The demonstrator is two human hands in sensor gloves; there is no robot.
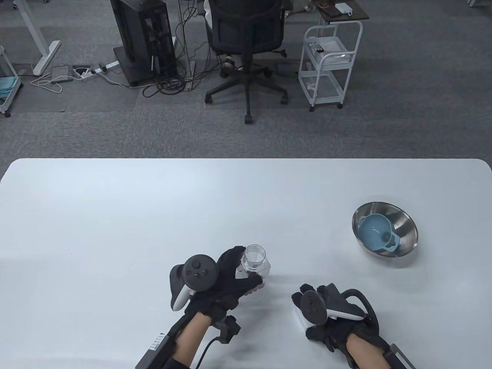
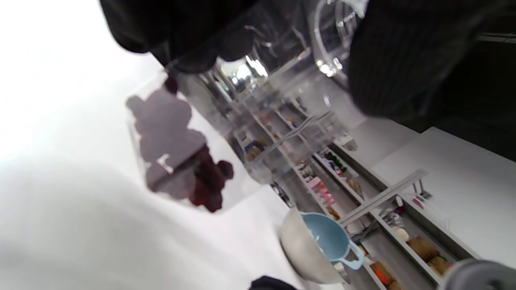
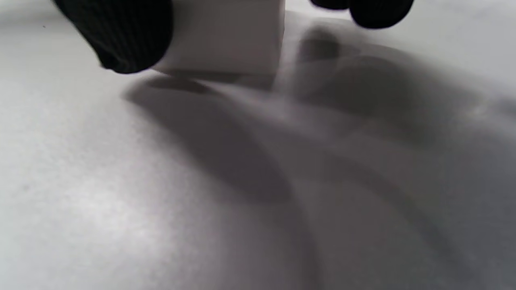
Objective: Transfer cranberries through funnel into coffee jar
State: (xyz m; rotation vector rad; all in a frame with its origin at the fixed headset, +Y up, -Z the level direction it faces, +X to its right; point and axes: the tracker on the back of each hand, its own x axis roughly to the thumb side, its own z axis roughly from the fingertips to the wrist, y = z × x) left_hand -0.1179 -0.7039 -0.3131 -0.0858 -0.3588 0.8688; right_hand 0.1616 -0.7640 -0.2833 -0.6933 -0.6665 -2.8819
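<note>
My left hand (image 1: 246, 278) grips a clear plastic jar (image 1: 256, 262) with an open mouth and holds it near the table's front middle. Dark red cranberries (image 2: 207, 183) lie at the jar's bottom in the left wrist view. A blue funnel (image 1: 378, 232) lies inside a steel bowl (image 1: 403, 223) at the right; funnel (image 2: 328, 237) and bowl (image 2: 300, 251) also show in the left wrist view. My right hand (image 1: 307, 307) is low over the table, right of the jar, and holds a white object (image 3: 225, 36) between thumb and fingers (image 3: 129, 36). I cannot tell what it is.
The white table (image 1: 153, 215) runs wide to the left and back. Its far edge borders grey carpet with an office chair (image 1: 246, 46) and a white cart (image 1: 330, 61) beyond.
</note>
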